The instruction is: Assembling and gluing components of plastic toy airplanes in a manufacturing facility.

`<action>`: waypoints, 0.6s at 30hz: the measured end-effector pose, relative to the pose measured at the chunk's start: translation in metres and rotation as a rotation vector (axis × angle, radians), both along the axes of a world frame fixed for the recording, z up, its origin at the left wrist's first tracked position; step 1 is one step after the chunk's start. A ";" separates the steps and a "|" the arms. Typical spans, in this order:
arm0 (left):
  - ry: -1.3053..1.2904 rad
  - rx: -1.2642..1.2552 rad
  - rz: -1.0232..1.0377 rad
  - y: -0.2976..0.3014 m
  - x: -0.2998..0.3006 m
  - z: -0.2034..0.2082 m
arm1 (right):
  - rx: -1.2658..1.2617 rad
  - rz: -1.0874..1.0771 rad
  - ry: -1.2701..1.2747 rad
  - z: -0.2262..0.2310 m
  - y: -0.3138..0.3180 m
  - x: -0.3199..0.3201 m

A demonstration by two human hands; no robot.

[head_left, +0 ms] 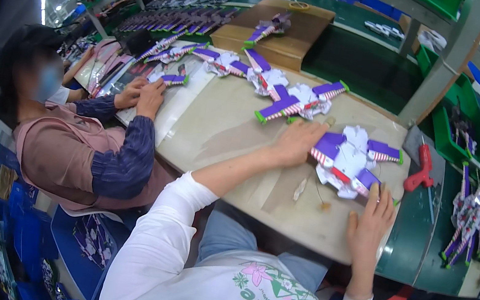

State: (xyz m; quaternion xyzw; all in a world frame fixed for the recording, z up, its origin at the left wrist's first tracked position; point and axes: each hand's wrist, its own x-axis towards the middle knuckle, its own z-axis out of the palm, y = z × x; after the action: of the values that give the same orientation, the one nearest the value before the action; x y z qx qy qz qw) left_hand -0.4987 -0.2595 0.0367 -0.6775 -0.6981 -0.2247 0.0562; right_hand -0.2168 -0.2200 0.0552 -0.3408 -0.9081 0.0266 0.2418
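A white and purple winged toy, with red-striped wing edges and green tips, lies on the worktable before me. At its left wing is my left hand, fingers closed around the wing's end and hiding the tip. My right hand reaches the lower right wing with its fingertips; its fingers are stretched out and the thumb stands apart. Beside the toy, toward me, lie a small pale part and a thin wire with a small brown piece. Another winged toy lies just beyond my left hand.
More winged toys run in a row toward a co-worker on the left, whose hands work on another. A red glue gun lies right. Stacked toys, green bins, a cardboard box and a metal post surround the table.
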 end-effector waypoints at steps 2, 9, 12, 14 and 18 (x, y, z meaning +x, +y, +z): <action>0.236 0.102 -0.024 -0.006 -0.014 0.000 | -0.021 0.037 -0.008 -0.015 0.014 0.002; -0.231 0.265 -0.045 -0.084 0.014 0.013 | -0.060 0.144 -0.040 -0.014 0.017 -0.002; -0.499 0.247 0.063 -0.103 0.030 -0.005 | -0.070 0.147 -0.136 -0.017 0.005 -0.008; -0.435 0.248 0.106 -0.104 0.044 -0.014 | -0.004 0.176 -0.286 -0.022 0.002 -0.011; -0.580 0.193 0.149 -0.098 0.051 -0.019 | 0.052 0.178 -0.244 -0.024 -0.002 -0.022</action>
State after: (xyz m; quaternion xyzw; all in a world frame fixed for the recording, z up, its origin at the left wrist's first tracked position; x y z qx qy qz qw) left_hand -0.4475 -0.3577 0.0177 -0.5237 -0.7082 -0.4689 -0.0651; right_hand -0.2390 -0.2222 0.0315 -0.2531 -0.9578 -0.0173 0.1353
